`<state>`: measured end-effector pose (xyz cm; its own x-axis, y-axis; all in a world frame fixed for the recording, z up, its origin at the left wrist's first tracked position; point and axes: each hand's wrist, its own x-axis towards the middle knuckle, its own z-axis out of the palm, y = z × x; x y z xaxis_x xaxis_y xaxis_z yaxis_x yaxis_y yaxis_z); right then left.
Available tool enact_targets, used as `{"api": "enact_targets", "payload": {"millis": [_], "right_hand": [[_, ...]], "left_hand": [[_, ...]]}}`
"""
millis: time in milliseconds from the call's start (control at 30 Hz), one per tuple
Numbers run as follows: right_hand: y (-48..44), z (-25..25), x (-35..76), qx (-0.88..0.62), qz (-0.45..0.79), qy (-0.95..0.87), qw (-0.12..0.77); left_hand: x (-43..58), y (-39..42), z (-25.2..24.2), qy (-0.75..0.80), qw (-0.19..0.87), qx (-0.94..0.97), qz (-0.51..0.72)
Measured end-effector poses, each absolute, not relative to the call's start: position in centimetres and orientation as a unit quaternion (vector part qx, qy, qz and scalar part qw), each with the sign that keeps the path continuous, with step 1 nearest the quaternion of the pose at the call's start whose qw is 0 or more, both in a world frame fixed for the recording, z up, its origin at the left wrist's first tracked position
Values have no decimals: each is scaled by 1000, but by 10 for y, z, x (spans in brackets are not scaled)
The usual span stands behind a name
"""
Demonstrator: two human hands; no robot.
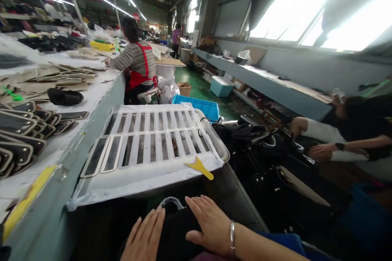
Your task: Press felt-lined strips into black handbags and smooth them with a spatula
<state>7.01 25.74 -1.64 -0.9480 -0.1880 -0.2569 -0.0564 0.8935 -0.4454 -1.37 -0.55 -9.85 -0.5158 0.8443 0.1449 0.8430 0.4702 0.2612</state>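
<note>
Low in the head view, my left hand point(145, 234) lies with its fingers straight and together, palm down. My right hand point(211, 222), with a silver bracelet on the wrist, is stretched out flat, its thumb apart. Between them is a dark black item point(174, 232) that both hands seem to touch; its kind is hard to make out. A loop wrapped in clear plastic point(171, 202) shows just beyond it. Farther out stands a white slotted rack point(147, 171), with two dark, pale-edged panels point(110, 153) at its left end. A yellow Y-shaped tool point(200, 168) rests on its near edge.
Piles of dark pale-edged pieces point(18, 138) and beige pieces point(55, 75) cover the left table point(98, 102). Black bags point(284, 183) lie to the right. A person in a red apron point(139, 61) sits ahead; another person point(352, 138) sits at right. Blue crate point(200, 106) beyond the rack.
</note>
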Motion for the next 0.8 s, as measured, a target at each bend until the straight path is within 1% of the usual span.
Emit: {"api": "enact_targets", "payload": {"millis": [133,200,333,400,500,567,633,700,733,800], "right_hand": [[248,-30,74,-47,-238,964,109],[247,-34,73,-42,-282,955,86],[278,-29,62,37,-524,844,104],[302,-24,54,102,-584,801,86],[319,-19,49,161,-563,811,3],[309,-23,51,155,-544,824,-34],[289,-30,55,114,-493,861,-43],[272,-40,57,77,-443,893,-20],[269,-45,57,77,-449,890,4],[274,-53,55,108,-523,843,67]], "left_hand": [[0,37,-90,862,38,495,108],[4,41,-82,873,61,474,99],[4,33,-61,865,98,484,88],[0,27,-50,857,72,500,103],[-5,25,-42,873,-30,469,129],[-6,28,-44,875,-72,463,123],[-4,32,-50,863,-55,494,93],[0,38,-56,855,2,516,52],[3,41,-59,857,31,513,33],[10,51,-62,864,72,497,6]]}}
